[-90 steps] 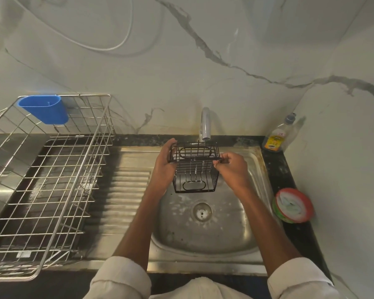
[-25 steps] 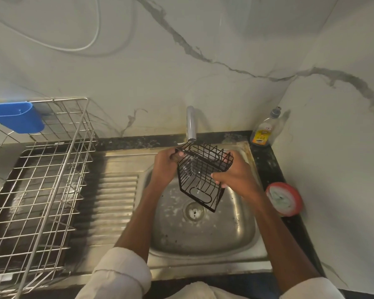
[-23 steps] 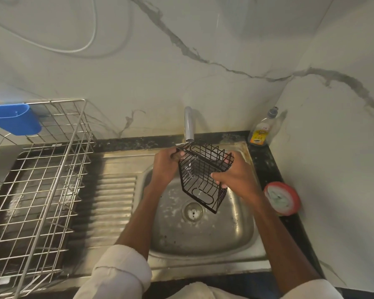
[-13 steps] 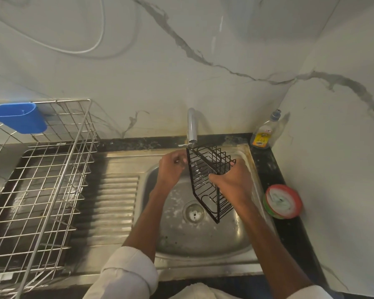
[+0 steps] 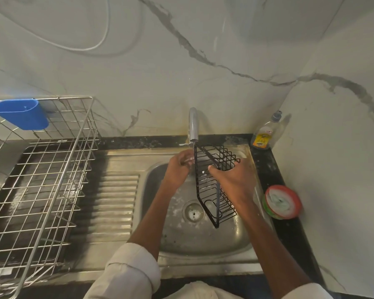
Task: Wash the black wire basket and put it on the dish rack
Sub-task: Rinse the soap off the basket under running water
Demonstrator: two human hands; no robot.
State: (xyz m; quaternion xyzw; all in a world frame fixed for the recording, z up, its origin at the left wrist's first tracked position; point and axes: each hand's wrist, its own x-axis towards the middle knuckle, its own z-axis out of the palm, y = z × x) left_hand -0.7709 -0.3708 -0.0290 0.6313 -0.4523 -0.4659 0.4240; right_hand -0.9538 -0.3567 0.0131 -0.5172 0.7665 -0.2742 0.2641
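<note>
Right hand (image 5: 233,180) fingers curled round the black wire basket (image 5: 214,186), gripping it tilted over the sink (image 5: 203,240) under the tap (image 5: 193,124), left hand (image 5: 177,169) fingers curled at its edge, dish rack (image 5: 41,180) well apart to the left

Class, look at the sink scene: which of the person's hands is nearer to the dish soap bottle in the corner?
Right. The right hand grips the black wire basket on the side toward the dish soap bottle; the left hand is beyond the basket, farther away.

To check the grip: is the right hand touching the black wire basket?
Touching. The head view shows the right hand with fingers curled round the black wire basket.
</note>
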